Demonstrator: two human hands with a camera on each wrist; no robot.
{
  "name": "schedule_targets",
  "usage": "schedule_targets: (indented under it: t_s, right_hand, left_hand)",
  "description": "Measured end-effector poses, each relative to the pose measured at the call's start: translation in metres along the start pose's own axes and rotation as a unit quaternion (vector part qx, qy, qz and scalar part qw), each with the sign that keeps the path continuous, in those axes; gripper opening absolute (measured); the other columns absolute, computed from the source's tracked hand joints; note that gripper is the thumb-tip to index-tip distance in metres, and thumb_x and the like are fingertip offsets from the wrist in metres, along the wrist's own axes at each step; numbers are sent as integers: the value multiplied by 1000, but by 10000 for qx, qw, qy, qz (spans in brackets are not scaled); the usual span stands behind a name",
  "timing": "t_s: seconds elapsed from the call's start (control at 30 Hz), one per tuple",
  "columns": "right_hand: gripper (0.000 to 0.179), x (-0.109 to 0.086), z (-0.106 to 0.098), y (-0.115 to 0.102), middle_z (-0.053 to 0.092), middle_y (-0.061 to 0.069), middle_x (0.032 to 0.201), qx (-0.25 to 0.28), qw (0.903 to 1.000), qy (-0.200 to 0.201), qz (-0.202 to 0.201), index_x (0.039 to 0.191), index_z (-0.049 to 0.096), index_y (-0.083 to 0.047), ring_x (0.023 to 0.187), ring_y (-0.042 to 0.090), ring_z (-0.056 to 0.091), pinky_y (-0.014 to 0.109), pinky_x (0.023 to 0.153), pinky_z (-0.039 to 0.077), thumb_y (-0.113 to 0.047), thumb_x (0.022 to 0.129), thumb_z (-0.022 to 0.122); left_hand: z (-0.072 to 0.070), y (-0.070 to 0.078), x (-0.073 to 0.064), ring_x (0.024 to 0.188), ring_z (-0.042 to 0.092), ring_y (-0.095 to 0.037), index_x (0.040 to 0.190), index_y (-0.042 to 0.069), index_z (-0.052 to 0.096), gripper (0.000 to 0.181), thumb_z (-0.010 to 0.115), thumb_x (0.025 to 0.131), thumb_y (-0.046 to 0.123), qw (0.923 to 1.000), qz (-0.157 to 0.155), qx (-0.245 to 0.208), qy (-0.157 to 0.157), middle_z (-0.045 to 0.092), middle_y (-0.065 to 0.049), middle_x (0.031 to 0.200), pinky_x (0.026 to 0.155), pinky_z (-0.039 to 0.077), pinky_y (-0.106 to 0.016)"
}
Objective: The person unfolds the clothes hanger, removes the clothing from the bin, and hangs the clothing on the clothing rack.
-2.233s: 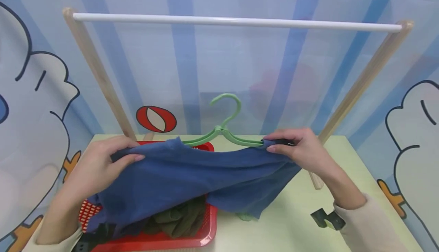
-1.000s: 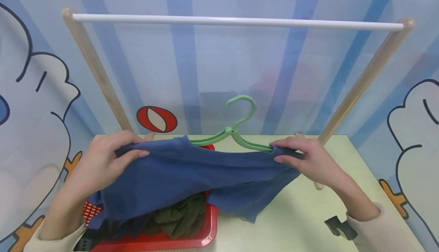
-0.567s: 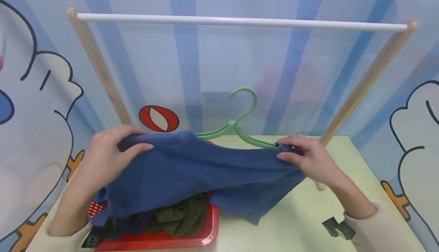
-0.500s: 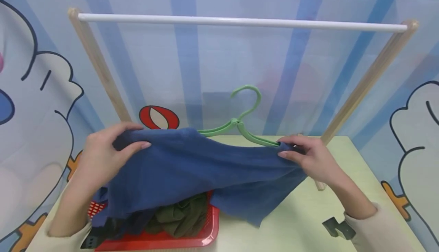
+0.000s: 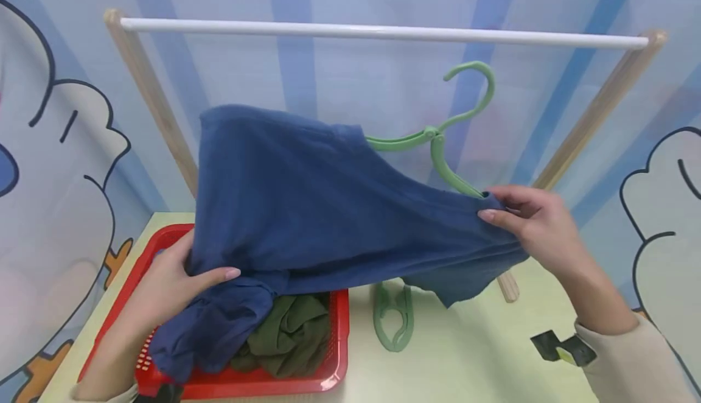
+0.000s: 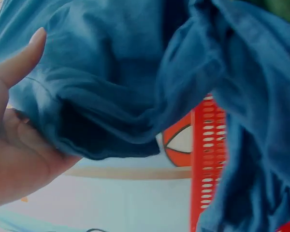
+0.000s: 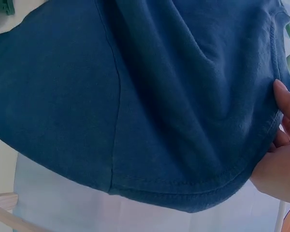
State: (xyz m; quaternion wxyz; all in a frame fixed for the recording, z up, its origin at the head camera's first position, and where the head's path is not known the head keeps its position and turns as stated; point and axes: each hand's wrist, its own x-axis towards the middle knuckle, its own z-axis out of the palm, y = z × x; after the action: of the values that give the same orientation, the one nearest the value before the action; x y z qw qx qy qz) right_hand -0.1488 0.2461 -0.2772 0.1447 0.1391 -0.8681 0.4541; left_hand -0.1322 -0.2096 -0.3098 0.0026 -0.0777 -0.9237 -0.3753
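A blue shirt (image 5: pixel 306 202) hangs tilted on a green hanger (image 5: pixel 405 141), its left side higher. The hanger's arms go inside the shirt; its hook stands up bare. My right hand (image 5: pixel 542 223) pinches the shirt's right shoulder between thumb and fingers, where the hanger arm enters. At the lower left side of the shirt, my left hand (image 5: pixel 175 287) has its thumb straight in front of the cloth and its fingers behind. In the left wrist view, thumb and fingers are spread apart around the loose sleeve edge.
A red basket (image 5: pixel 328 378) at the left holds a dark green garment (image 5: pixel 296 336) and dark blue cloth (image 5: pixel 210 330). A second green hanger (image 5: pixel 393 321) lies on the pale table (image 5: pixel 465 354). Behind stands a rack with a white bar (image 5: pixel 383 31) and wooden legs.
The hanger and shirt have risen and shifted right, tilting down to the right. My left hand has moved from the shirt's left shoulder down its side. My right hand has moved up and right.
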Motion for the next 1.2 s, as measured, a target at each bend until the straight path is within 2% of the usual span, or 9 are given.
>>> schedule_targets:
  t_s: [0.2,0.33,0.47,0.53,0.6,0.7,0.83,1.07,1.2]
  right_hand:
    - [26,-1,-4,2,62,-14,87,-64,9999,25,107,105,65,3,72,4,61,16,62,48,-5,80,69]
    - [26,-1,-6,5,62,-15,88,-25,9999,-26,119,106,65,1,73,4,61,17,62,48,-4,81,69]
    - [25,-1,-10,6,63,-16,88,43,9999,-46,161,105,66,-3,74,3,61,16,63,48,-4,80,69]
    - [25,-1,-11,6,63,-16,88,14,9998,-46,173,105,66,-4,74,3,61,16,63,48,-5,81,69]
    - [25,-1,-13,5,63,-16,88,-44,9998,-46,193,106,66,-3,74,3,61,16,63,48,-6,81,69]
    - [26,1,-16,6,62,-16,89,-139,9996,-15,236,107,65,-2,74,4,60,16,64,47,-8,82,68]
    - [27,3,-21,8,61,-14,89,-205,9992,56,330,108,65,-4,73,6,58,16,63,46,-11,82,68]
    - [24,4,-34,19,62,-19,85,-107,9988,287,376,104,68,-15,72,2,58,12,63,45,-8,81,69]
    - [33,4,-46,23,60,-24,89,-318,9969,360,623,114,64,-6,79,-3,56,9,66,43,-12,81,70]
  left_hand:
    - [16,-8,8,108,50,-39,136,0,37,81,70,77,44,9998,-30,176,-34,49,-25,125,87,41,-55]
    - [19,-15,14,107,50,-41,134,-4,37,80,71,77,41,9988,-132,304,-350,48,-28,124,85,41,-55]
    - [18,-24,19,104,52,-40,129,-9,40,76,73,77,35,9963,-90,428,-746,51,-29,120,83,43,-53]
    - [17,-28,21,101,54,-40,125,-11,44,71,73,77,31,9955,-34,491,-806,53,-29,116,82,44,-53]
    - [15,-31,21,97,55,-40,121,-12,47,65,73,77,28,9961,-20,539,-696,55,-29,112,81,44,-54]
    - [10,-31,20,93,56,-39,116,-11,51,55,72,79,24,9979,-23,573,-309,58,-28,107,80,45,-54]
    - [-4,-22,17,94,55,-39,116,-7,54,48,68,83,24,9991,-104,364,191,58,-27,108,80,45,-53]
    - [-22,4,16,106,50,-39,132,2,46,59,62,86,35,9994,-38,-178,280,51,-25,121,83,40,-56]
    - [-22,17,18,98,53,-36,129,6,48,55,63,86,36,9990,82,-166,396,54,-21,117,79,42,-51]
